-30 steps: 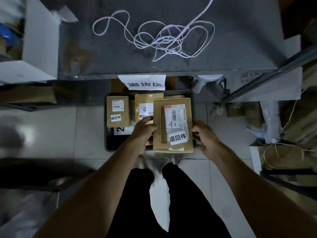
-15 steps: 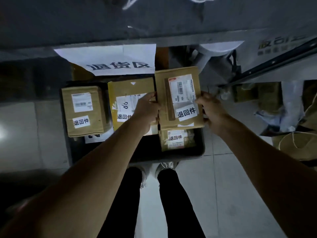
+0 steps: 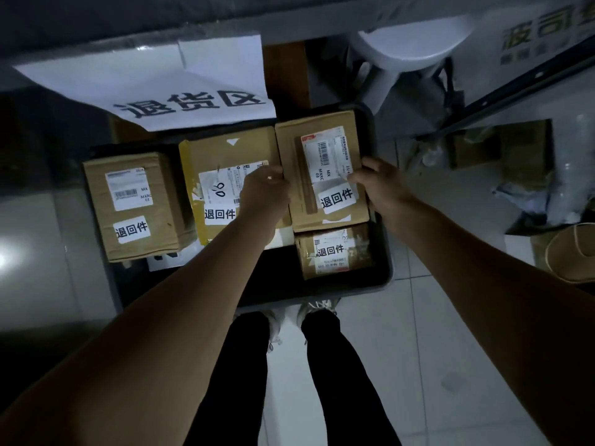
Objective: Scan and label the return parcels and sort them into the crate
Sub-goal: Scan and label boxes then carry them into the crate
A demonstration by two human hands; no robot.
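Parcel lower, nearer crate.

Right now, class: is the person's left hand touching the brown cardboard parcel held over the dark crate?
Touching. The head view shows the left hand gripping the brown cardboard parcel at its left edge, no gap; the right hand holds the opposite edge.

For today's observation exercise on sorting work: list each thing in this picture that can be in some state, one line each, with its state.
Held parcel: gripped at both sides, over the crate's far right corner, labelled.
Left hand: grips its left edge.
Right hand: grips its right edge.
Crate: on the floor, partly filled.
Left parcel: in the crate, labelled.
Middle parcel: in the crate, labelled.
Small parcel: in the crate, labelled.
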